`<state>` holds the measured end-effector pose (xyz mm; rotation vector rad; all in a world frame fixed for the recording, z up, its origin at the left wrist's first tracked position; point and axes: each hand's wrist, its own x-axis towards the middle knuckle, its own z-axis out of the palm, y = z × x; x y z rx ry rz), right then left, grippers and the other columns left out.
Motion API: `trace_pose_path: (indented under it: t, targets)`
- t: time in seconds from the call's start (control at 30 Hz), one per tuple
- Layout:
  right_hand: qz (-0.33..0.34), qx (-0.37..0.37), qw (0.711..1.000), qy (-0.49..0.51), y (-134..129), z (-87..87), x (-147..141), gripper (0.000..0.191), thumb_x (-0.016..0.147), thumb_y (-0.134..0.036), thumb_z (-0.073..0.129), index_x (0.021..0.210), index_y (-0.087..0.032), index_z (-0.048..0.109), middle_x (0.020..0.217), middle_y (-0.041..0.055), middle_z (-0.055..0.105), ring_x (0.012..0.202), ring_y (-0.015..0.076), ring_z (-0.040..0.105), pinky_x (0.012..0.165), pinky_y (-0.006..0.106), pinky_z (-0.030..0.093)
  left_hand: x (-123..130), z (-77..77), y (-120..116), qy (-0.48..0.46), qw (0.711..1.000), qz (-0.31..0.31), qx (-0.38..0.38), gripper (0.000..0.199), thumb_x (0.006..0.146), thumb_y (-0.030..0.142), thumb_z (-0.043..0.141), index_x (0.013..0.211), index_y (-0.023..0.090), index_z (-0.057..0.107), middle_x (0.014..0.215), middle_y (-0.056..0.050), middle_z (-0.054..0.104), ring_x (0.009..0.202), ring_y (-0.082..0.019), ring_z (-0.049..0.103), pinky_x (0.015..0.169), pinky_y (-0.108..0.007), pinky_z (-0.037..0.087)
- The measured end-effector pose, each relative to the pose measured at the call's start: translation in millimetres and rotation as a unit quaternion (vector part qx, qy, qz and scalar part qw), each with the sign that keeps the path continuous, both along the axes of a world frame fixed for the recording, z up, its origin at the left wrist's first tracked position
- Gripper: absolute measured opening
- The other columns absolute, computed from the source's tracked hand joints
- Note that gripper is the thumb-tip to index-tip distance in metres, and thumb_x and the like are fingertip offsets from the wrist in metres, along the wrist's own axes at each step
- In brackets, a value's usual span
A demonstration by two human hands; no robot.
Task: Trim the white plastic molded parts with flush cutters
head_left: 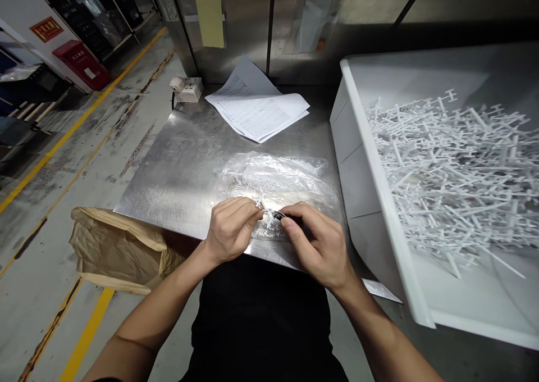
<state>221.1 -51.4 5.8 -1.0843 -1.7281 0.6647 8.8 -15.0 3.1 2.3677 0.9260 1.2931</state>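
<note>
- Black clothing [261,326] sits closest, matte and soft, below the front edge of your brushed-metal tabletop [164,168].
- Your left hand [231,224] has its grip pinched on a white branching piece [268,219], just above the tabletop's front.
- Your right hand [318,239] pinches a small dark item [278,215] beside that piece; you can't tell exactly how they meet.
- You seem mid-way through fine fingertip work where the two come together; the next move likely calls for light, steady pressure.
- Beyond your hands lies crinkled, glossy clear plastic [278,171].
- On your right, a smooth pale tub [379,174] holds tangled thin white sticks [458,185], many cross-ended.
</note>
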Motion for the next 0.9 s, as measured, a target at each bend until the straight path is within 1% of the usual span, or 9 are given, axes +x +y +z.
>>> trace_pose_path:
  t: [0.13, 0.27, 0.37, 0.5, 0.57, 0.63, 0.7, 0.8, 0.9]
  targets:
    - [-0.002, 0.004, 1.000, -0.009, 0.2, 0.0, -1.1, 0.010, 0.110, -0.020, 0.061, 0.110, -0.023, 0.071, 0.096, 0.0033, 0.076, 0.085, 0.0203, 0.073, 0.078, 0.035, 0.054, 0.2, 1.0, -0.1, 0.009, 1.000, 0.002, 0.001, 0.020, 0.108, 0.012, 0.059, 0.091, 0.018, 0.064, 0.073, 0.000, 0.062, 0.067, -0.013, 0.055, 0.065, -0.029, 0.045]
    - [-0.015, 0.001, 1.000, -0.014, -0.7, -2.4, -0.5, 0.010, 0.110, -0.021, 0.062, 0.110, -0.023, 0.071, 0.097, 0.0030, 0.078, 0.085, 0.0193, 0.074, 0.076, 0.033, 0.055, 0.3, -0.1, -0.3, 0.017, 1.000, 0.006, 0.000, 0.021, 0.109, 0.013, 0.059, 0.089, 0.018, 0.064, 0.073, -0.001, 0.066, 0.066, -0.013, 0.059, 0.064, -0.029, 0.045]
    - [-0.031, -0.024, 0.999, -0.014, -1.2, -3.5, -0.2, 0.010, 0.110, -0.023, 0.063, 0.107, -0.023, 0.073, 0.096, 0.0019, 0.080, 0.081, 0.0182, 0.075, 0.072, 0.031, 0.054, 0.7, -1.7, -0.5, 0.025, 1.000, 0.013, 0.008, 0.021, 0.109, 0.013, 0.060, 0.089, 0.017, 0.064, 0.074, -0.001, 0.070, 0.066, -0.013, 0.063, 0.064, -0.028, 0.046]
    - [-0.048, -0.067, 0.997, -0.012, -0.6, -2.7, -0.4, 0.014, 0.110, -0.028, 0.064, 0.101, -0.024, 0.074, 0.094, 0.0021, 0.081, 0.080, 0.0194, 0.075, 0.069, 0.032, 0.055, 1.5, -3.1, -0.7, 0.045, 0.998, 0.035, 0.009, 0.019, 0.110, 0.016, 0.060, 0.092, 0.017, 0.067, 0.074, -0.001, 0.072, 0.066, -0.013, 0.066, 0.065, -0.028, 0.048]
    - [-0.060, -0.076, 0.995, -0.005, -0.4, -1.8, 0.0, 0.016, 0.109, -0.030, 0.064, 0.099, -0.023, 0.074, 0.089, 0.0017, 0.080, 0.075, 0.0190, 0.073, 0.065, 0.032, 0.053, 1.7, -3.3, -0.6, 0.045, 0.998, 0.040, 0.006, 0.020, 0.110, 0.017, 0.059, 0.093, 0.017, 0.068, 0.073, 0.000, 0.072, 0.065, -0.013, 0.066, 0.064, -0.028, 0.048]
    - [-0.070, -0.070, 0.995, 0.009, -0.6, -0.9, 1.0, 0.016, 0.109, -0.031, 0.065, 0.099, -0.023, 0.074, 0.084, 0.0003, 0.077, 0.070, 0.0175, 0.069, 0.062, 0.031, 0.052, 1.8, -3.0, -0.6, 0.042, 0.998, 0.043, 0.002, 0.021, 0.110, 0.017, 0.058, 0.092, 0.017, 0.068, 0.073, 0.000, 0.071, 0.065, -0.013, 0.066, 0.064, -0.028, 0.048]
    - [-0.061, -0.052, 0.997, 0.019, -1.3, 0.0, 2.0, 0.013, 0.108, -0.030, 0.065, 0.102, -0.023, 0.074, 0.086, -0.0002, 0.077, 0.072, 0.0169, 0.070, 0.065, 0.030, 0.053, 1.9, -2.4, -0.6, 0.041, 0.998, 0.047, 0.001, 0.021, 0.110, 0.017, 0.057, 0.092, 0.017, 0.068, 0.073, 0.000, 0.071, 0.065, -0.013, 0.066, 0.064, -0.028, 0.048]
    - [-0.023, -0.027, 0.999, 0.020, -2.1, 1.4, 2.2, 0.010, 0.108, -0.026, 0.065, 0.107, -0.023, 0.074, 0.093, 0.0008, 0.079, 0.080, 0.0177, 0.074, 0.073, 0.031, 0.057, 1.9, -1.4, -0.7, 0.039, 0.998, 0.052, 0.002, 0.022, 0.111, 0.017, 0.056, 0.091, 0.018, 0.067, 0.074, 0.000, 0.071, 0.066, -0.013, 0.066, 0.065, -0.029, 0.047]
    - [0.001, -0.016, 1.000, 0.013, -2.3, 2.5, 0.9, 0.009, 0.108, -0.023, 0.064, 0.107, -0.023, 0.073, 0.093, 0.0014, 0.079, 0.080, 0.0179, 0.074, 0.074, 0.031, 0.058, 1.9, -1.1, -0.8, 0.044, 0.998, 0.054, 0.004, 0.023, 0.110, 0.017, 0.057, 0.090, 0.017, 0.066, 0.074, 0.000, 0.071, 0.066, -0.013, 0.065, 0.064, -0.029, 0.047]
